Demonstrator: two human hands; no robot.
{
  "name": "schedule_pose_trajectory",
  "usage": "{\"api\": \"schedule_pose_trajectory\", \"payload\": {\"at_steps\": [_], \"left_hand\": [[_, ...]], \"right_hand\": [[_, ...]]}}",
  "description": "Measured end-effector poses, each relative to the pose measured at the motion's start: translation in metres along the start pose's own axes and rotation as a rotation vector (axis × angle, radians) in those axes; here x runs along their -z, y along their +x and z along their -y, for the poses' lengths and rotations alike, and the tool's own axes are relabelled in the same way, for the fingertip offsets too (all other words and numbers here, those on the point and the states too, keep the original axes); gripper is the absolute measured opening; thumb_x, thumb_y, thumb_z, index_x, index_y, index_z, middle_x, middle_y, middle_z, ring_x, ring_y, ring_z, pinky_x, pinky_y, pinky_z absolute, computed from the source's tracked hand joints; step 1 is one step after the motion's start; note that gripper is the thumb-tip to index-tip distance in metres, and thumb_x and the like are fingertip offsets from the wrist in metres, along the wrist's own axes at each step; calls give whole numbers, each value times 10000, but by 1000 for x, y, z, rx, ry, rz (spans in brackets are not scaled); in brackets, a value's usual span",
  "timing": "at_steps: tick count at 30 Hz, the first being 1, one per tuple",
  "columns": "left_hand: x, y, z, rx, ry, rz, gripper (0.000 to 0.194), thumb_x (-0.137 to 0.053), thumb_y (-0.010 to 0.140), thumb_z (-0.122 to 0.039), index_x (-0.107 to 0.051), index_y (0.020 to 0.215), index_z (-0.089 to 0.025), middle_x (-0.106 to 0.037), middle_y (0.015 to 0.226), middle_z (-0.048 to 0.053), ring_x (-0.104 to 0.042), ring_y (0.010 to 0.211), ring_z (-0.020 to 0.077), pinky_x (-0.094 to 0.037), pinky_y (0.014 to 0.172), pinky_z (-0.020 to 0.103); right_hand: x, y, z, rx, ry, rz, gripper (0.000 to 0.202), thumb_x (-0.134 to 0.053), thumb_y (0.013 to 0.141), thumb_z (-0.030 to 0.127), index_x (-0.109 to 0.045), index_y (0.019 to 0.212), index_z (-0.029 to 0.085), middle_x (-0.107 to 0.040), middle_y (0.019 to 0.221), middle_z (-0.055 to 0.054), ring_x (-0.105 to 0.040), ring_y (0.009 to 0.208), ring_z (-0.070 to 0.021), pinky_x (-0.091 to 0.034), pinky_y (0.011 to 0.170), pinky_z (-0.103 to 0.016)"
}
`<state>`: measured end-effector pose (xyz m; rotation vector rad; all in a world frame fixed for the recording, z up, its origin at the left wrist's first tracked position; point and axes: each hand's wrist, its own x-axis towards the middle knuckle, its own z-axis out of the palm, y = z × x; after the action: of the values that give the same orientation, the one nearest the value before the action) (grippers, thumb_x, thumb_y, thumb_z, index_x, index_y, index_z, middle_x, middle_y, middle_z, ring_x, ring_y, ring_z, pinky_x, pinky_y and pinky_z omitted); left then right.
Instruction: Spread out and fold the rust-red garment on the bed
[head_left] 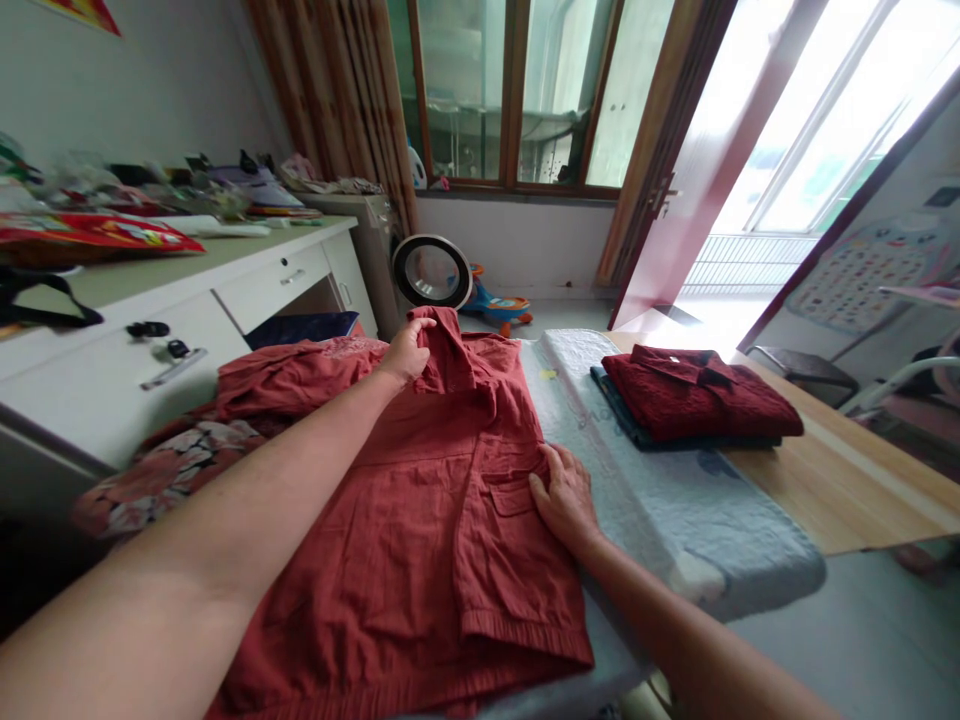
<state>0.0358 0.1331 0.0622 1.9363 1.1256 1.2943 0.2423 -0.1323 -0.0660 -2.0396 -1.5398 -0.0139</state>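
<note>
Leftmost, a floral cloth (180, 465) lies bunched beside the red jacket (397, 520), whose long axis runs away from the person, gathered hem near and collar end far, over a pale cover (645, 520). The left hand (409, 352) has its fingers pinched on fabric at that far end; its forearm hides much of the jacket's left side, and the picture's bottom edge crops the hem. The right hand (568, 495) lies flat, fingers extended, over the right edge beside the pocket. Farther right, a dark red shirt (697, 395) sits folded, mostly covering bluish cloth (626, 415).
</note>
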Motion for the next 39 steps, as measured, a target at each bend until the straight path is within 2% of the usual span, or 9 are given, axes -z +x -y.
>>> {"api": "schedule_pose_trajectory", "payload": {"at_steps": [4,11,13,16,20,25,31,35,39], "left_hand": [[11,5,10,-90,187,4,616,-482,606,6,-604,1186,-162,-584,1249,74,-523,1193,243,-354,1115,388],[14,-48,34,249,600,-34,500,-652,596,-2,-637,1064,-176,-413,1440,192,-320,1367,468,-279,1075,642],[4,-65,28,127,679,25,404,-626,699,-68,-631,1090,-172,-438,1427,200,-344,1366,434,-277,1089,602],[-23,-88,13,70,581,381,211,-532,824,-146,-674,976,-185,-652,1149,145,-592,1129,306,-413,1007,425],[-68,-114,1,130,535,492,132,-613,811,-287,-701,809,-189,-727,907,88,-671,900,241,-480,843,312],[-94,-129,2,292,523,432,188,-688,716,-276,-711,856,-151,-742,921,123,-674,877,257,-477,764,307],[-91,-139,5,353,343,383,100,-672,707,-201,-626,622,-175,-662,643,27,-628,685,183,-439,643,252],[-83,-154,9,364,181,282,22,-618,770,-179,-613,764,-158,-644,711,7,-588,637,133,-430,608,224],[-77,-169,14,402,83,206,230,-581,772,-117,-584,999,-146,-602,698,-24,-560,597,112,-449,622,221]], "right_hand": [[2,0,0,46,25,10,488,-560,867,325,-549,1350,254,-515,1426,-76,-465,1282,-273,-352,1091,-434],[2,1,0,48,16,50,479,-540,890,356,-563,1355,243,-533,1422,-68,-472,1287,-273,-346,1098,-436],[2,1,0,45,19,43,478,-538,894,359,-561,1357,244,-537,1415,-72,-475,1287,-270,-347,1098,-432],[2,1,0,33,23,38,484,-539,896,353,-556,1364,230,-541,1409,-80,-480,1279,-271,-352,1095,-432],[2,1,0,34,32,31,490,-541,896,339,-550,1369,214,-556,1386,-92,-493,1263,-265,-362,1089,-427],[1,0,-2,35,48,11,496,-552,886,318,-546,1372,221,-570,1368,-81,-503,1255,-252,-367,1089,-412],[0,1,-3,30,50,-11,496,-554,877,306,-549,1365,218,-583,1352,-82,-523,1234,-254,-387,1068,-408],[2,2,-2,26,43,16,466,-550,882,317,-575,1338,222,-588,1350,-77,-525,1224,-264,-382,1063,-408],[2,2,-1,15,31,48,456,-544,887,338,-578,1330,236,-594,1351,-72,-515,1238,-268,-363,1075,-420]]}}
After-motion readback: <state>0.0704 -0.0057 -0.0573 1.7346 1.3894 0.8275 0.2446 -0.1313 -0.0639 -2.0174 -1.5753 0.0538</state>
